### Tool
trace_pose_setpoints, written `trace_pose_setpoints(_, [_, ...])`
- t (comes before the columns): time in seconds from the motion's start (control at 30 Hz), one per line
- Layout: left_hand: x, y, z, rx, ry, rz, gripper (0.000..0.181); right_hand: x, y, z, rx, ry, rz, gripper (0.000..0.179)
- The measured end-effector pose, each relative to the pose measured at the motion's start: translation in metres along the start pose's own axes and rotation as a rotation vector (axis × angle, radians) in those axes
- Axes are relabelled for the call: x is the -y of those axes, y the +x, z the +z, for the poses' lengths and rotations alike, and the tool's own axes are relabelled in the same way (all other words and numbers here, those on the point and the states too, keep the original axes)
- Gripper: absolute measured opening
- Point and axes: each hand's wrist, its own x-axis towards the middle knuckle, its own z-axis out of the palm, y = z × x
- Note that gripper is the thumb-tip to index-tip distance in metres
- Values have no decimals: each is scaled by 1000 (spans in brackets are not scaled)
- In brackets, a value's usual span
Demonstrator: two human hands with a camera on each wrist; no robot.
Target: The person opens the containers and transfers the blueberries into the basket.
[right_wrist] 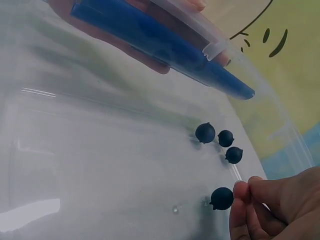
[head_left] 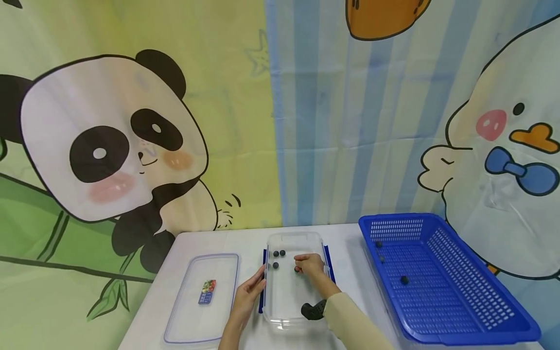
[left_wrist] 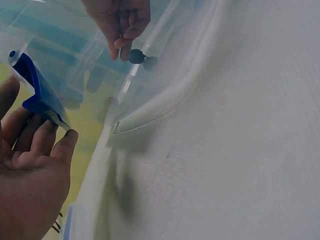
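Observation:
A clear plastic container (head_left: 280, 304) with blue side latches stands on the white table. My left hand (head_left: 248, 294) grips its left side by the blue latch (left_wrist: 42, 95), fingers outside the wall. Inside the container, my right hand (head_left: 311, 265) has thumb and fingers drawn together at a dark blueberry (right_wrist: 221, 198) near the far right. That berry sits at the fingertips, close to the container's bottom. Three more blueberries lie apart from the hand at the far left of the container, one of them a nearer blueberry (head_left: 275, 265).
A blue perforated basket (head_left: 455, 311) stands on the right, with a few dark berries, among them a berry (head_left: 404, 280). Left of the container lies a clear lid (head_left: 185, 323) bearing a coloured label (head_left: 207, 292). A printed curtain (head_left: 240, 146) hangs behind the table.

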Motion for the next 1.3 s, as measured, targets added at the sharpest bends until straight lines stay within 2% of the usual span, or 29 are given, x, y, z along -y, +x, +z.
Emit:
trace_pose_setpoints(0.23, [-4, 3, 1, -2, 1, -13, 45, 6, -3, -1, -13, -74, 38, 14])
trace_pose_setpoints(0.47, [-24, -7, 6, 10, 9, -34, 50, 0, -3, 0, -17, -173, 61, 13])
trace_pose_setpoints(0.7, [-1, 1, 1, -3, 25, -9, 45, -5, 2, 2, -17, -182, 61, 11])
trace_pose_setpoints(1.03, [-4, 0, 2, -11, 33, 5, 46, -1, -1, 0, 0, -199, 44, 6])
trace_pose_setpoints(1.13, [-4, 0, 3, -14, 31, 2, 45, -2, -1, 0, 16, -151, 54, 6])
trace_pose_setpoints(1.3, [-3, -2, 3, -19, 28, -3, 44, -2, 0, 1, 95, 29, 64, 12])
